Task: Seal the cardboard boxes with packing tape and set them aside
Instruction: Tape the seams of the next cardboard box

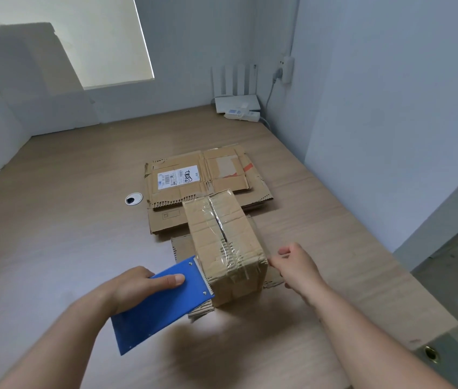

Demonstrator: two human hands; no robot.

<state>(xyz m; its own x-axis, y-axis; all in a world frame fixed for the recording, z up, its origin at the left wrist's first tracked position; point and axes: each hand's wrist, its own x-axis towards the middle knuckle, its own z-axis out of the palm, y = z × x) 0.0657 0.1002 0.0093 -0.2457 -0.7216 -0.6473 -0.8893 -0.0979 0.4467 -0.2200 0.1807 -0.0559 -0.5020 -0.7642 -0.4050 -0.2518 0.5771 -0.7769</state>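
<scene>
A small cardboard box stands on the wooden table, its top seam covered with clear tape that wraps over the near end. My left hand grips a blue tape dispenser, whose toothed edge lies against the box's near left corner. My right hand is at the box's near right corner, fingers curled and pinching something thin there, probably the tape end. The tape roll itself is hidden under the dispenser.
Flattened cardboard boxes lie stacked behind and under the small box, one with a shipping label. A round cable grommet sits to the left. A router and power strip occupy the far right corner. Walls close in on three sides.
</scene>
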